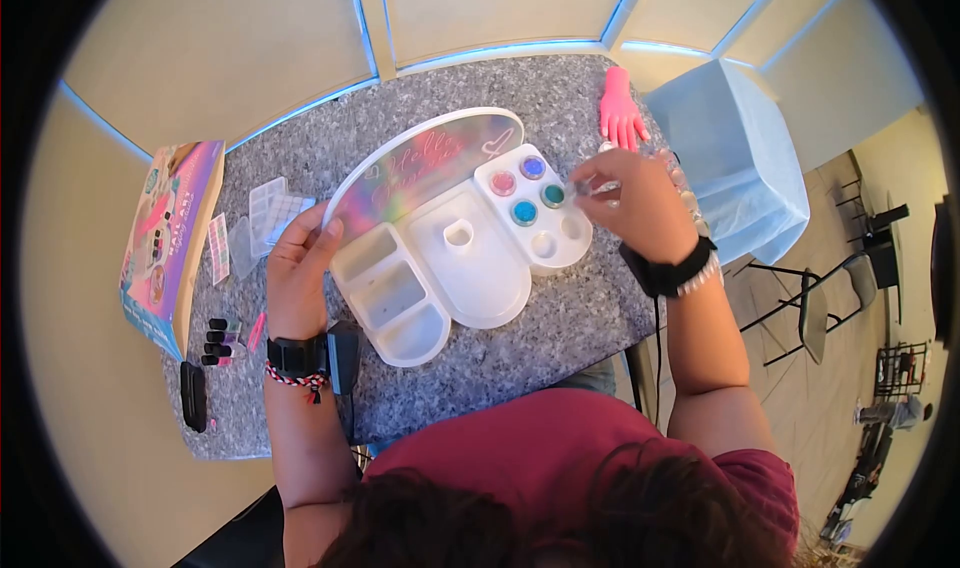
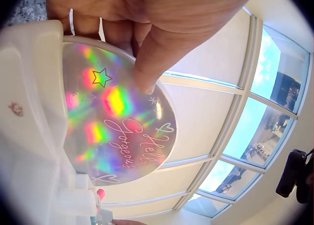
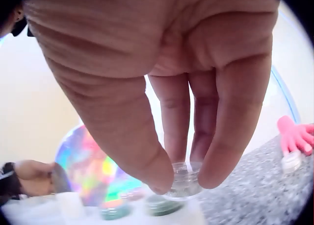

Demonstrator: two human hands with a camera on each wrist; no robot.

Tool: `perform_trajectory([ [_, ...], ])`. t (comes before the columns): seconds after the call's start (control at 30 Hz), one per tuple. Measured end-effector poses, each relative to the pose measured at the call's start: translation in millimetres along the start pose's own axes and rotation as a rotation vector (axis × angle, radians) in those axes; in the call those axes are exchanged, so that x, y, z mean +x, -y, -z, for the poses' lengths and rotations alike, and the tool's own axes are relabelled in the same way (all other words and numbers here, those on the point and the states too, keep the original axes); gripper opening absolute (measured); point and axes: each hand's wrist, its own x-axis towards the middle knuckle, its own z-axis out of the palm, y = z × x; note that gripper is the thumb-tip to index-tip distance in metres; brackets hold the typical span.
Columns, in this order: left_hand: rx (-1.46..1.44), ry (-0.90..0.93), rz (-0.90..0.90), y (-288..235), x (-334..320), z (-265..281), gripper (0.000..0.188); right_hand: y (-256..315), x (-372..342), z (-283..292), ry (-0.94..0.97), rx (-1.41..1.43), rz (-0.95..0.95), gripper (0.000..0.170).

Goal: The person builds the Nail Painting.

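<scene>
Fingers of the right hand (image 1: 640,203) pinch a clear jar (image 3: 185,186) near the green pot (image 1: 552,196); those of the left hand (image 1: 303,258) clamp the iridescent panel (image 1: 415,178). Keeping the jar level and panel steady should prevent bumps.

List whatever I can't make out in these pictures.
- Contents, if any, of the jar in the right hand: blurred in the right wrist view, small in the head view.
- Ends of the left hand's fingers: behind the sign in the left wrist view.
- Fine print on the box: too small in the head view.
- What stands under the blue cloth: covered by it in the head view.
</scene>
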Motion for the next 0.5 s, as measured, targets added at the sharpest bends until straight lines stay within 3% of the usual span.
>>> perform_trajectory([
  [0.1, 0.012, -0.005, 0.003, 0.2, -0.4, -0.3, 0.034, 32.3, -23.7, -11.6, 0.053, 0.069, 0.053, 0.022],
  [0.17, 0.028, -0.008, 0.002, -1.3, -0.9, -0.7, 0.034, 40.5, -32.5, -21.2, 0.140, -0.029, 0.119, 0.021],
  [0.5, 0.003, -0.009, 0.013, -4.6, -2.1, -2.1, 0.035, 34.4, -34.5, -32.9, 0.042, -0.319, 0.305, 0.025],
])
